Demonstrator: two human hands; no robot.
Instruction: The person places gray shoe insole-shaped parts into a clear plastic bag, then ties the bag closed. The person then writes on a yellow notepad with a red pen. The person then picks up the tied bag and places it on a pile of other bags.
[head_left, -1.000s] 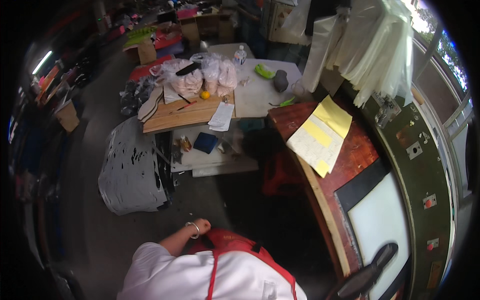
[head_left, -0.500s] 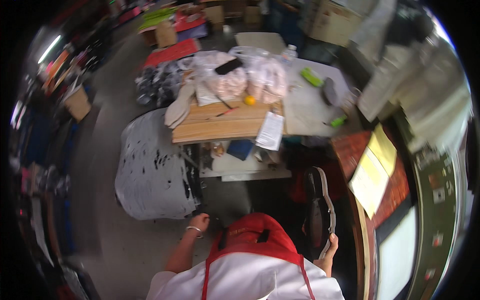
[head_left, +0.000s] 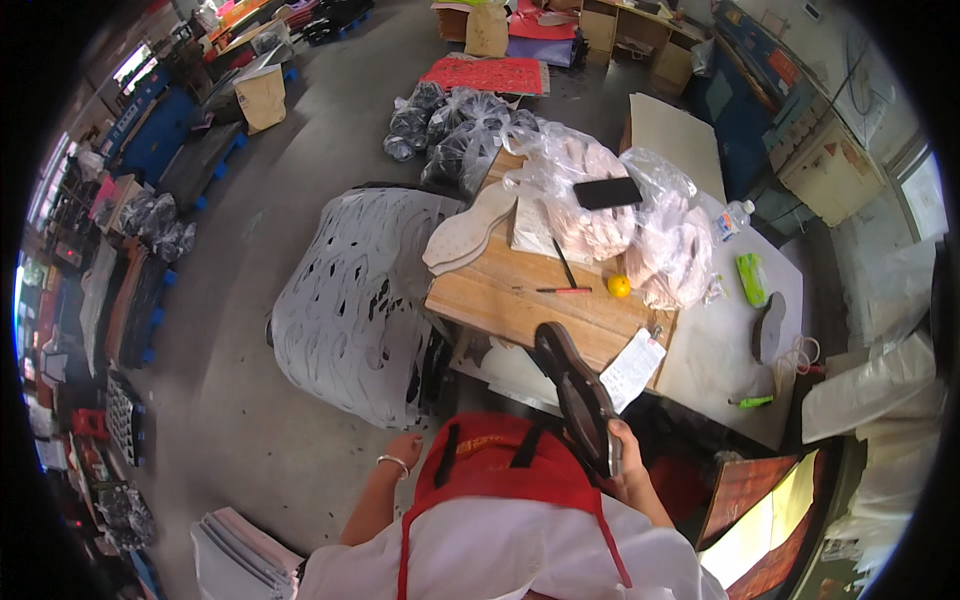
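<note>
My right hand (head_left: 625, 455) grips the lower end of a dark, hollow, sole-shaped cutting die (head_left: 582, 400). The die leans up and leftward, and its tip overlaps the wooden tabletop's (head_left: 500, 295) near edge in the picture. A written paper slip (head_left: 633, 368) hangs over that edge just right of it. Curled and low by my side, my left hand (head_left: 405, 447) wears a bracelet and shows nothing in it; its fingers are partly hidden. Pale sole-shaped pieces (head_left: 470, 232) lie stacked on the table's left corner.
Clear bags of pale pieces (head_left: 590, 235), a black phone (head_left: 607, 193), a yellow round object (head_left: 619, 286) and a red-handled tool (head_left: 565, 290) lie on the table. Grey cut-out sheets (head_left: 360, 290) are piled at left. A bottle (head_left: 734, 218) stands far right.
My view has swung right, nearer the table. My right hand has raised the die leftward, turning its hollow side into view. The left hand stays low and curled.
</note>
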